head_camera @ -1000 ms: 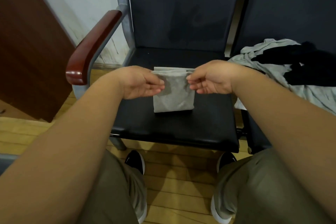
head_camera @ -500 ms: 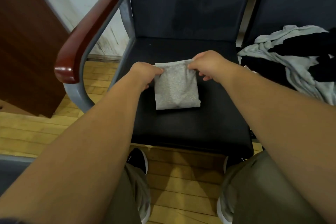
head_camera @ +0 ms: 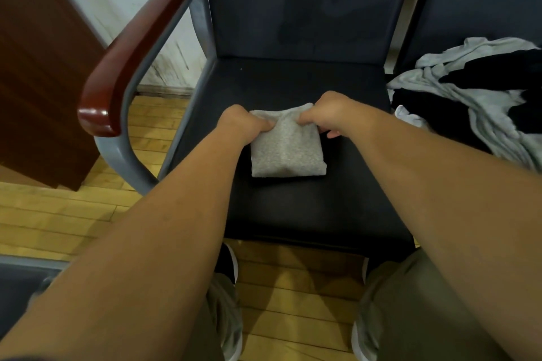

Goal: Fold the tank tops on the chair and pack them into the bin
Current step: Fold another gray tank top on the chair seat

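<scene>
Clothes pile (head_camera: 487,102) half off-frame (right edge)

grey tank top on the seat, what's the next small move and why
Probably lift the grey tank top off the chair seat with both hands. It already lies as a small squared bundle, and the left hand and right hand each grip its far edge. The unfolded pile waits on the next seat.

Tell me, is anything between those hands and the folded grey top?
Nothing visible: the left hand and right hand grip the folded grey tank top at its far corners on the chair seat. No bin is in view.
</scene>
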Motion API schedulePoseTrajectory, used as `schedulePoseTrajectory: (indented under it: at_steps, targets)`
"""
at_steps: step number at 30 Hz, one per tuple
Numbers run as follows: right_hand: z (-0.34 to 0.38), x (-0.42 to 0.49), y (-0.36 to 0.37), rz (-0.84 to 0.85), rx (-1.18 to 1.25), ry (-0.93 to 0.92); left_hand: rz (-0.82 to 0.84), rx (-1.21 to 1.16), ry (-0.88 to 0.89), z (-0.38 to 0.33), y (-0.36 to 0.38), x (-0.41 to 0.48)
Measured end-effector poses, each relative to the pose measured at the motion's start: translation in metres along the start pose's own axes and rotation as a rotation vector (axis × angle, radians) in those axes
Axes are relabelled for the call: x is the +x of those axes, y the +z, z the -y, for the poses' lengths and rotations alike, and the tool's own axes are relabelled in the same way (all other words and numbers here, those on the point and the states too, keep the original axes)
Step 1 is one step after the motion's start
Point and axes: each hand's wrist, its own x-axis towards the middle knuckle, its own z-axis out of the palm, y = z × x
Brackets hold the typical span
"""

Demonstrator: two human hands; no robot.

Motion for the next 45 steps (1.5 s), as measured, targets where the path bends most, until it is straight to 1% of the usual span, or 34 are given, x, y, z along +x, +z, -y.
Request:
schedulePoseTrajectory:
  at_steps: [2,6,12,14,17,21,24,28,32,35,39,45]
  targets:
    - [-0.001,-0.002,0.002,0.01,-0.005,-0.019,0.005,0.039,0.009,-0.002,0.0,-0.001]
    - [-0.002,-0.009,-0.001,0.009,0.141,-0.015,0.031,0.002,0.052,-0.005,-0.006,-0.008]
    - [-0.007,-0.044,-0.015,-0.001,0.273,-0.106,0.045,-0.218,0.106,-0.001,-0.02,-0.031]
    - [-0.01,-0.061,-0.019,-0.023,0.261,-0.152,0.052,-0.278,0.134,0.001,-0.026,-0.043]
    - [-0.013,-0.089,-0.024,-0.017,0.186,-0.238,0.124,-0.353,0.179,0.007,-0.033,-0.065]
    - [-0.008,-0.128,-0.021,-0.026,0.122,-0.339,0.146,-0.362,0.275,0.019,-0.045,-0.101]
    - [0.007,-0.156,-0.018,-0.059,0.097,-0.425,0.094,-0.336,0.331,0.031,-0.066,-0.124]
    - [0.033,-0.192,-0.009,-0.096,0.134,-0.515,-0.016,-0.246,0.392,0.045,-0.103,-0.16]
    - [0.076,-0.228,0.014,-0.053,0.154,-0.599,-0.157,-0.155,0.414,0.065,-0.148,-0.199]
    - [0.113,-0.249,0.039,-0.012,0.123,-0.669,-0.233,-0.17,0.402,0.093,-0.184,-0.227]
    - [0.165,-0.268,0.086,0.004,-0.001,-0.763,-0.317,-0.215,0.373,0.145,-0.225,-0.265]
    - [0.24,-0.295,0.185,0.078,-0.246,-0.894,-0.466,-0.248,0.222,0.249,-0.269,-0.308]
